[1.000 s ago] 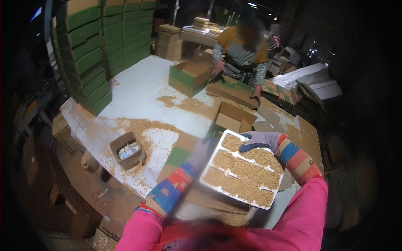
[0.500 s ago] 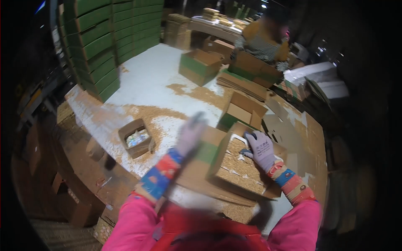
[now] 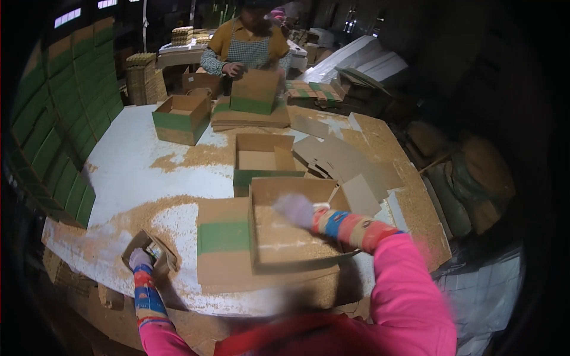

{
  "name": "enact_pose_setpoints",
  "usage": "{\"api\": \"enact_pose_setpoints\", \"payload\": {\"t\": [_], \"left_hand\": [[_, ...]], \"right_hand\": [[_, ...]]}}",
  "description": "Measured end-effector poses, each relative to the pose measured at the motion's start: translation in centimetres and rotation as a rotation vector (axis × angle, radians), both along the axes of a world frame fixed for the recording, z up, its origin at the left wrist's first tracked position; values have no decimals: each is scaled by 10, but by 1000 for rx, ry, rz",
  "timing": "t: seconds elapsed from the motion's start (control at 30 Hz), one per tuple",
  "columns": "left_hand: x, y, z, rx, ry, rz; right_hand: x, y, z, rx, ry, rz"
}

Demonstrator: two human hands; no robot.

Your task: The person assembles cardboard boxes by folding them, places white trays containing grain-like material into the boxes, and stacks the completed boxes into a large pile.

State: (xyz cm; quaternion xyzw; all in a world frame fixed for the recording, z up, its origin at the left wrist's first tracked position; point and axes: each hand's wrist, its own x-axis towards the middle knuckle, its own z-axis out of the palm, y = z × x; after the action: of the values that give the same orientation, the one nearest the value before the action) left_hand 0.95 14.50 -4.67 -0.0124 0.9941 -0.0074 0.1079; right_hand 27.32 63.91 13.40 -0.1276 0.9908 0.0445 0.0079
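An open brown cardboard box with a green band lies on the white table right in front of me, sawdust inside it. My right hand, gloved and blurred, is inside the box near its far wall; whether it holds anything I cannot tell. My left hand, also gloved, reaches into a small open carton at the table's near left edge, where small packets lie.
A second open green-banded box stands just behind mine, flat cardboard pieces to its right. Sawdust covers much of the table. Another person at the far end handles a box. Green-and-brown cartons are stacked at left.
The white tray of sawdust that I held up is gone from view. The open box now lies before me, my right hand is inside it and my left hand has moved to the small carton.
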Motion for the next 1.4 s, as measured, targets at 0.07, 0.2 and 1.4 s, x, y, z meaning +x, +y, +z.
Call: {"api": "enact_pose_setpoints", "payload": {"t": [0.07, 0.2, 1.4], "left_hand": [[9, 3, 11, 59, 88, 12], [15, 17, 58, 77, 116, -41], [227, 321, 282, 674, 31, -1433]], "right_hand": [[-4, -7, -17, -35, 129, -121], [3, -28, -23, 223, 164, -154], [196, 175, 83, -681, 789, -1024]]}}
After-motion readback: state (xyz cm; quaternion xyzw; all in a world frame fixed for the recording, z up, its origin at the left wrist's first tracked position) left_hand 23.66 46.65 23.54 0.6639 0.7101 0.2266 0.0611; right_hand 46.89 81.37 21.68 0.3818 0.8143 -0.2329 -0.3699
